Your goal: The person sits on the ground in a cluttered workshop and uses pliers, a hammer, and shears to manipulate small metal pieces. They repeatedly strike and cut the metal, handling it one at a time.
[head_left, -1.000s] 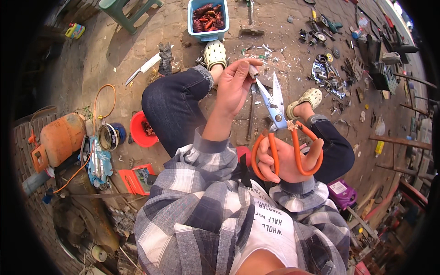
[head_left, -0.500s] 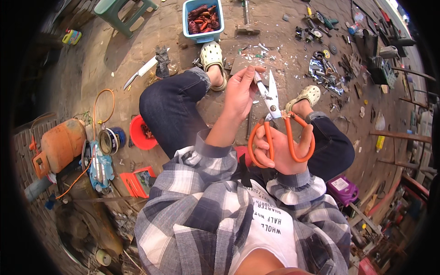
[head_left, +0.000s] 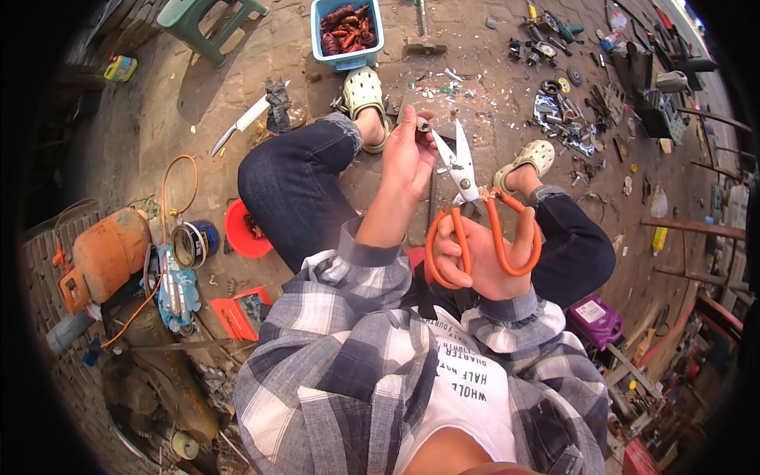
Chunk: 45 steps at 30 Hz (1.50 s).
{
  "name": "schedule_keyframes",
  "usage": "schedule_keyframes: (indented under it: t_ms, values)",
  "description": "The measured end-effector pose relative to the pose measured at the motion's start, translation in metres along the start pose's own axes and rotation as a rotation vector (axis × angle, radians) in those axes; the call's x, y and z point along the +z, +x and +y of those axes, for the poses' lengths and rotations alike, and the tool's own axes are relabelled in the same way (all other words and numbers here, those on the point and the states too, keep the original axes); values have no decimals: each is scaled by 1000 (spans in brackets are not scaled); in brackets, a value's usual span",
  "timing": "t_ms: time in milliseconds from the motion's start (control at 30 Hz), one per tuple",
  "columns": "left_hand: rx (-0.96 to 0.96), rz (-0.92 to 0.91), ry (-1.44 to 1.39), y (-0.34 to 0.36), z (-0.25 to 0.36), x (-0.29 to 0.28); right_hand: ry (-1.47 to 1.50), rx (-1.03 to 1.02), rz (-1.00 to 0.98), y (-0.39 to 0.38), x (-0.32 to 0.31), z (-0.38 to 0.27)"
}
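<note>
Pinched in the fingertips of my left hand is a small, short cylindrical piece, its dark end toward me; its material is unclear. My right hand grips large scissors by the looped orange handles. Their silver blades are parted and point up beside my left fingers, with the tip of one close to the piece; whether they touch is unclear. A dark bar lies on the ground behind the blades, partly hidden.
Between my bent legs and beyond are scattered white scraps, a hammer and a blue tub of reddish pieces. Left are a knife, green stool, red bucket and orange gas cylinder. Metal tools crowd the right.
My right hand and the scissors have shifted slightly left. My left hand dipped and came back up; the piece now shows its dark end. The blades looked closer together half a second ago and are wider now.
</note>
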<state>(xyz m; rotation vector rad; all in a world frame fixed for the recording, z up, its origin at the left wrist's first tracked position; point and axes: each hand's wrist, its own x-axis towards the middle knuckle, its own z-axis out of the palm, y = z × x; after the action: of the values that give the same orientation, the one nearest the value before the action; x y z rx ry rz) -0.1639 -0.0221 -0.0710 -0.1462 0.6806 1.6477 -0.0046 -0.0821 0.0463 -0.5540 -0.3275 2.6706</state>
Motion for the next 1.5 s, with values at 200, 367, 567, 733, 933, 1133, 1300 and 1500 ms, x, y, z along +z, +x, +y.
schedule_keyframes:
  t_ms: [200,367,567,733,933,1133,1300,1500]
  values:
    - [78,-58,91,1,0,-2,-16,29,82,-1,2,-2]
    - [138,-70,161,-4,2,7,32,17,41,-1,1,-2]
    - [139,-68,195,-6,4,11,83,28,46,0,1,-4]
    - [142,-3,247,-5,0,9,127,9,98,1,4,-1]
    - [-46,62,136,0,-2,0,-162,13,148,2,-10,7]
    - [-191,121,48,1,-10,0,-125,-11,181,7,-13,6]
    - [-169,116,-13,5,-7,-6,-75,10,200,6,-8,8]
    - [-48,91,83,-6,-4,8,16,1,98,6,-8,4]
